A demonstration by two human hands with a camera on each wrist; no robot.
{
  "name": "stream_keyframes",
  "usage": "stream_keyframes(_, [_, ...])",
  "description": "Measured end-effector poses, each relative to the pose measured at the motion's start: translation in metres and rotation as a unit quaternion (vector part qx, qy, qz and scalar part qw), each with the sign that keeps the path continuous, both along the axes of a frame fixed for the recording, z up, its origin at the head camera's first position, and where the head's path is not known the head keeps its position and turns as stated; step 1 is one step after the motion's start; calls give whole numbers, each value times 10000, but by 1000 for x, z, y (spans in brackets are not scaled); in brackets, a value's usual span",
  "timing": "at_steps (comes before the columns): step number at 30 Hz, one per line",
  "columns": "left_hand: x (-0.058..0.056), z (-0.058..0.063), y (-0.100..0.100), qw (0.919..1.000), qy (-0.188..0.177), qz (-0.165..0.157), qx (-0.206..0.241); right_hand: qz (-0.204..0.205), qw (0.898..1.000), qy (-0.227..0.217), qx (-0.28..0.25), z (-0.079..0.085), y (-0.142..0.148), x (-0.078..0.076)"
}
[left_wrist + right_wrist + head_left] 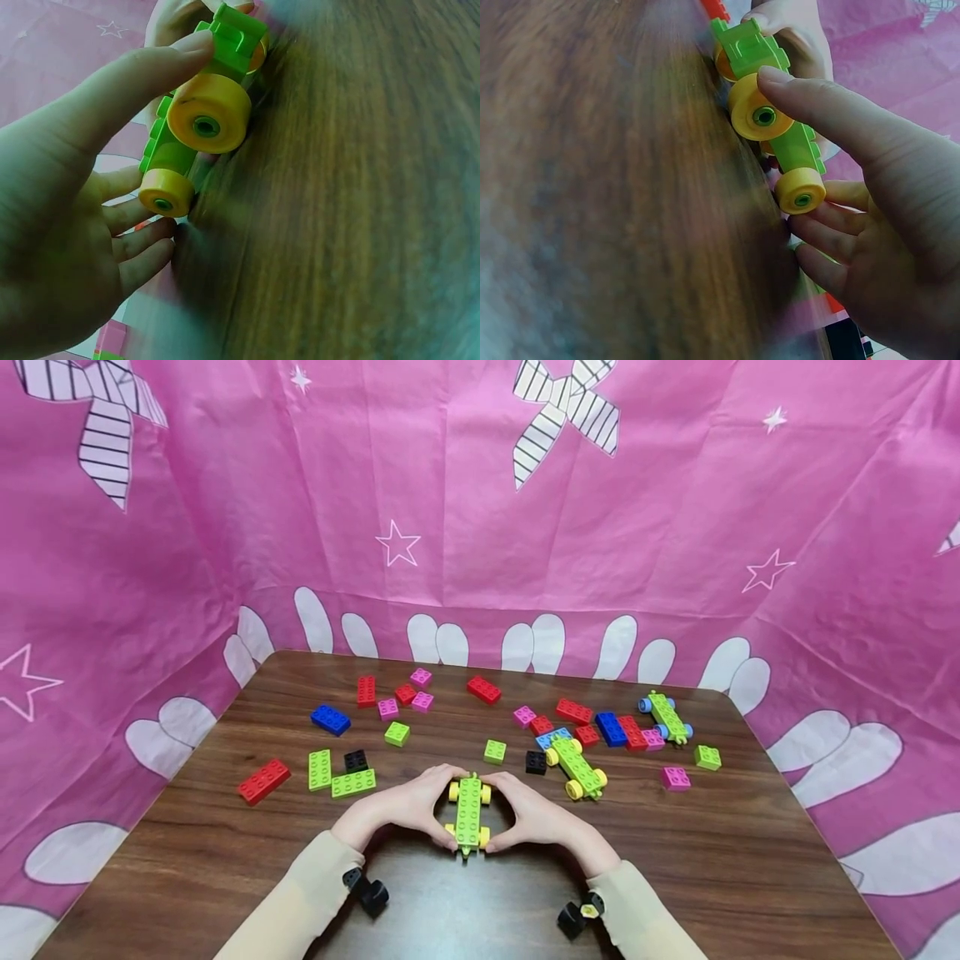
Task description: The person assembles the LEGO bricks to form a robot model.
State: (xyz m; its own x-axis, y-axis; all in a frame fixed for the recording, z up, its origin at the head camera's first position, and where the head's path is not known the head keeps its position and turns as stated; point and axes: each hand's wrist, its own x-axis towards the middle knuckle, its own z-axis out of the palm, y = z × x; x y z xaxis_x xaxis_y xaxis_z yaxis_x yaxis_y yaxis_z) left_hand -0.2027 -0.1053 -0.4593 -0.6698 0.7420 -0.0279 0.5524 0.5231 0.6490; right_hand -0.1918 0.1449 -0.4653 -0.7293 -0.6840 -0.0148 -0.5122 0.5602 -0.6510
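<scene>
A lime-green toy car base [468,812] with yellow wheels stands on the table between my two hands, its length pointing away from me. My left hand [422,802] grips it from the left side, thumb at the near end and fingertips by the far end. The right hand [531,810] mirrors this on the right. In the left wrist view, the left thumb [142,75] presses near the coupling end, above a yellow wheel [208,114]. The right wrist view shows the right thumb [817,101] against the same end, with fingers beside the far wheel [801,190].
Right of my hands stands another green car base [576,767] with yellow wheels; a blue-wheeled one [667,717] is farther back. Loose bricks lie beyond, including a lime brick [495,752] and a black brick [536,762]. At left are green bricks [352,783] and a red brick [264,782].
</scene>
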Motion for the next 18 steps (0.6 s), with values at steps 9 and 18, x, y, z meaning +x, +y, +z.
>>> stream_keyframes(9, [1,3,-1,9999,-154,35,-62,-57,9999,62,-65,3,4,-4])
stream_keyframes(18, [0,3,-1,9994,-329,39,-91,-658,9962,282,-488,12,13,-14])
